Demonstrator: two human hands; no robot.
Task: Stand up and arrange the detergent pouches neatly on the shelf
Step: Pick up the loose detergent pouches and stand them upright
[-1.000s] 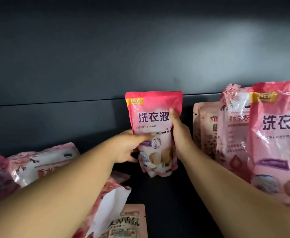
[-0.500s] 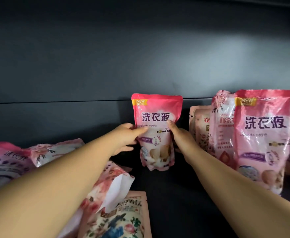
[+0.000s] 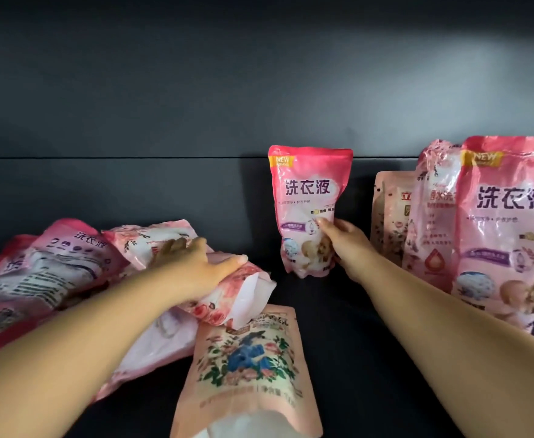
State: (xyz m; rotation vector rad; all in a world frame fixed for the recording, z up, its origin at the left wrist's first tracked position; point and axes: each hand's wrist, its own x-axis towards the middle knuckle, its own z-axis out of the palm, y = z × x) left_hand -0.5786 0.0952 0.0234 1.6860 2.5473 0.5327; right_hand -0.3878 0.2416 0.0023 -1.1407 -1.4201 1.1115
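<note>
A small pink detergent pouch [image 3: 306, 191] stands upright at the back of the dark shelf [image 3: 354, 343]. My right hand [image 3: 344, 245] pinches its lower right edge, thumb on the front. My left hand [image 3: 193, 267] lies over a rose-print pouch [image 3: 227, 305] that is flat on its side, fingers bent over its far edge and thumb along its top. Left of it, two more pink pouches [image 3: 53, 267] lie in a loose pile. A peach floral pouch [image 3: 246, 368] lies flat at the front, partly under the rose-print one.
At the right, three pouches stand upright close together: a large pink one [image 3: 509, 232] in front, a rose-print one [image 3: 433, 222] and a peach one [image 3: 389, 216] behind. The shelf's dark back wall [image 3: 164, 191] runs right behind them. Bare shelf floor shows between the two groups.
My left hand has let go of the upright pink pouch and moved left and down onto the lying rose-print pouch. My right hand stays on the upright pouch.
</note>
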